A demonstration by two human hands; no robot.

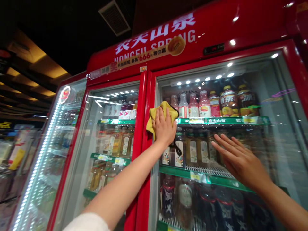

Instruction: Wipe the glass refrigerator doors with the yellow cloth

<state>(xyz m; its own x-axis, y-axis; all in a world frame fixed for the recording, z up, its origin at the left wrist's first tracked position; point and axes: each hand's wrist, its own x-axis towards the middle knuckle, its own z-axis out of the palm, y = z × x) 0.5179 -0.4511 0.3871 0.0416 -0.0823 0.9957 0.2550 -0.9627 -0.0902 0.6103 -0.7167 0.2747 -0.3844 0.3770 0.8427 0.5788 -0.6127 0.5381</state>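
Note:
My left hand (164, 126) presses a yellow cloth (170, 109) with dark edging against the red door frame (147, 93) and the edge of the right glass door. Its fingers lie over the cloth, and a dark loop hangs below from the cloth's edge. To the right, my right hand (238, 157) holds nothing; its fingers are stretched out before the glass door (274, 138). Whether that hand touches the glass I cannot tell.
Behind the glass, bottled drinks (204, 106) stand on shelves with green front strips (231, 120). The left glass door (96, 109) belongs to the same red drinks fridge (216, 25). Another lit cooler (48, 160) stands further left.

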